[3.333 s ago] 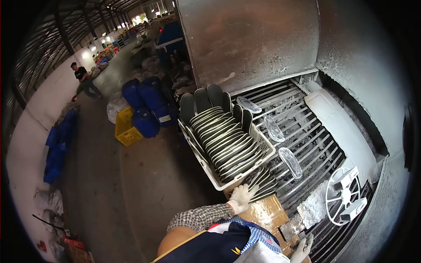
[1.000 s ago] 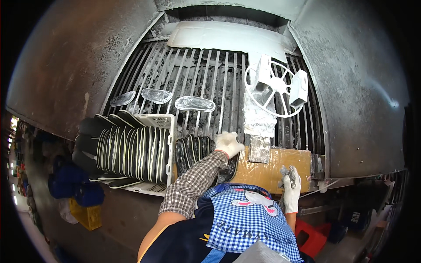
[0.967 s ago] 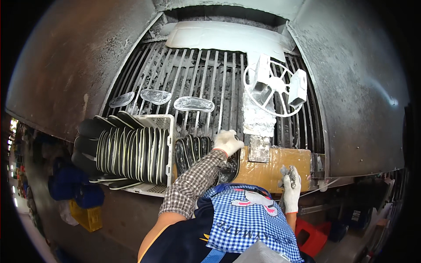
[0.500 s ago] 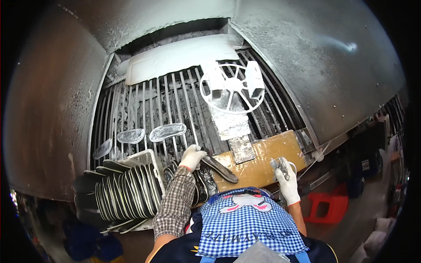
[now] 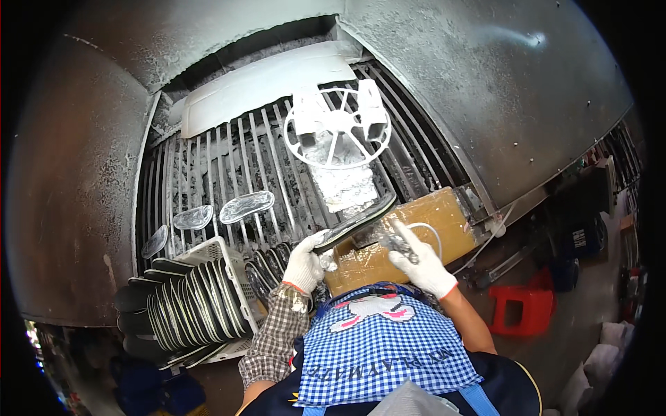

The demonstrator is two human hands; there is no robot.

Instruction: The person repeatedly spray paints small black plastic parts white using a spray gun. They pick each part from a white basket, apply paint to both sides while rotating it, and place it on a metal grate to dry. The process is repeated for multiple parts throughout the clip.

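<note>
My left hand [image 5: 306, 264], in a white glove, is closed on the near end of a dark shoe sole [image 5: 357, 222] with a pale line along its edge. The sole is tilted up to the right, above a tape-covered cardboard sheet [image 5: 436, 213]. My right hand [image 5: 424, 266], also gloved, is wrapped round a small silvery spray gun [image 5: 402, 247], close below the sole. A thin white hose [image 5: 438, 239] loops beside it. The gun's nozzle is hard to make out. Just beyond the sole stands a white spoked wheel [image 5: 338, 122] carrying two white blocks.
A white crate [image 5: 239, 281] at the left holds a row of dark soles [image 5: 198, 298]. Several clear sole-shaped pieces [image 5: 247, 206] lie on the metal slats [image 5: 253, 149]. Metal walls [image 5: 479, 90] enclose the slats. A red stool [image 5: 522, 305] stands at the right.
My left hand has lifted the sole and swung its far end up and away from me. My right hand has brought the spray gun leftward, near the sole. The view has shifted slightly.
</note>
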